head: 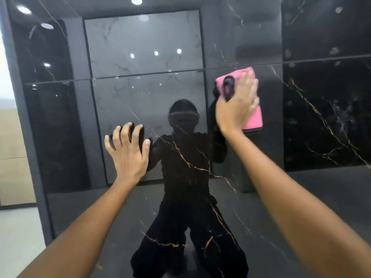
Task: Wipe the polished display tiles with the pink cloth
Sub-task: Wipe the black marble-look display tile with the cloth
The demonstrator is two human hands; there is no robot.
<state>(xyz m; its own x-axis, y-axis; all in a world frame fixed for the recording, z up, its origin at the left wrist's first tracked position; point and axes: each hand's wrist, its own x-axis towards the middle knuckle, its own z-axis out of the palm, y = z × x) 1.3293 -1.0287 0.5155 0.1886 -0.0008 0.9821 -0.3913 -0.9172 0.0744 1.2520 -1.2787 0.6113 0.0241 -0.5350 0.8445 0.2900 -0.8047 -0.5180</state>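
Here both arms reach forward and up to a glossy black tile wall (311, 121). The right hand (236, 105) lies flat on the pink cloth (254, 119), fingers straight and close together, pressing it against the lower tile (261, 207) just under the thin seam (150, 74) that runs across the wall. The cloth is folded into a rough rectangle; its upper corner sticks out past the fingertips and its lower edge shows beneath the heel of the hand, so nothing is curled round it, only pushed flat. The left hand (128, 151) stands lower and well apart from the cloth, palm toward the tile, fingers spread and slightly bent, holding nothing; whether the fingertips actually touch the surface or hover just off it I cannot tell. There are no containers anywhere in sight. The tile is so polished that it throws back a dark reflection (184, 187) of the person, along with ceiling lights (136, 0) and grey panels from the room behind, and these mix with the gold veins (188, 163) so that the stone's own pattern is hard to separate from the mirror picture. Most of the cloth is covered by the hand. At the far left a strip of pale floor (18, 237) shows beyond the wall's dark edge.
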